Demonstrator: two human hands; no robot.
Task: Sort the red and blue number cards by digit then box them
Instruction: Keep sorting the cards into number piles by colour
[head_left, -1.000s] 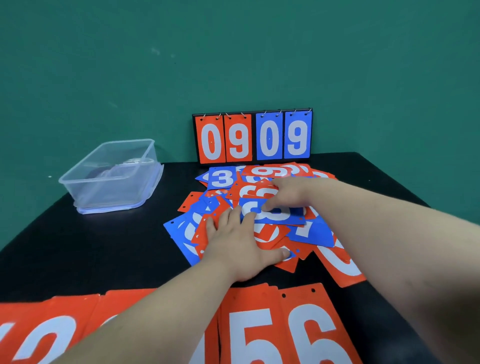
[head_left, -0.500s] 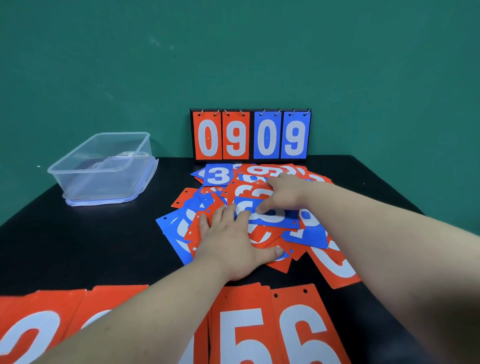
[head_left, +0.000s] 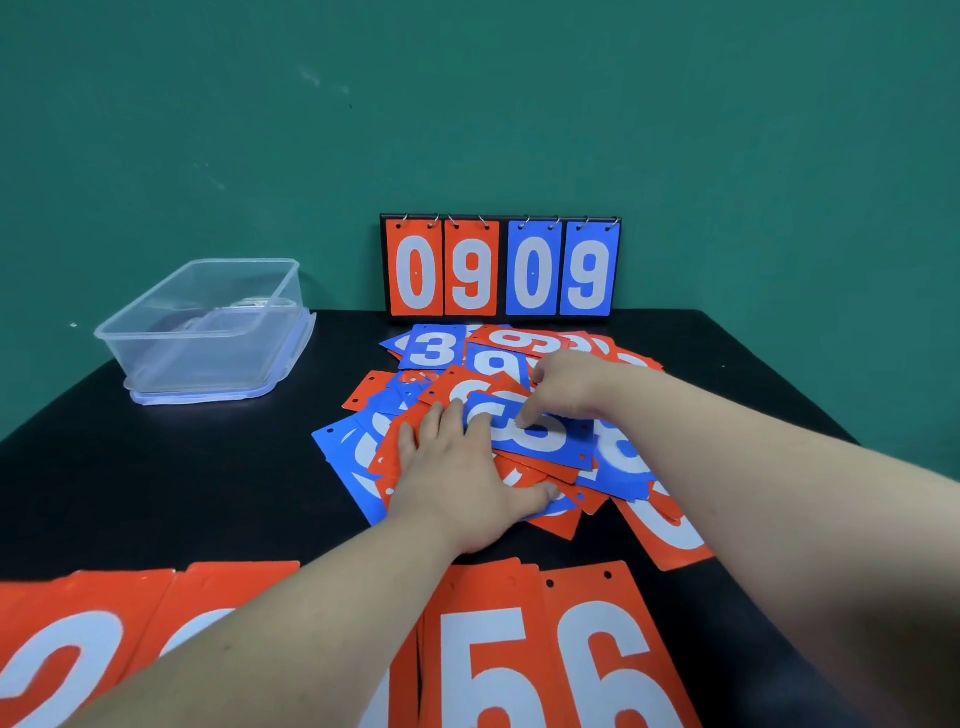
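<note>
We are watching the heap of red and blue number cards (head_left: 374, 452) lying mid-table on the black table (head_left: 156, 493) and running up toward its far edge. The left hand (head_left: 457, 483) is lying flat on the heap's near side, fingers straight and spread, pressing the cards down. The right hand (head_left: 566, 384) is hanging just beyond it with its fingers bent downward. Its fingertips (head_left: 522, 423) are touching a blue card (head_left: 550, 447) on top of the heap, between the two hands. We cannot tell whether it is gripping that card or only pushing it. A row of red cards (head_left: 519, 597) is lying along the near edge. A clear plastic box (head_left: 208, 332) is sitting near the far left corner, and a flip scoreboard (head_left: 501, 267) is standing at the far edge.
</note>
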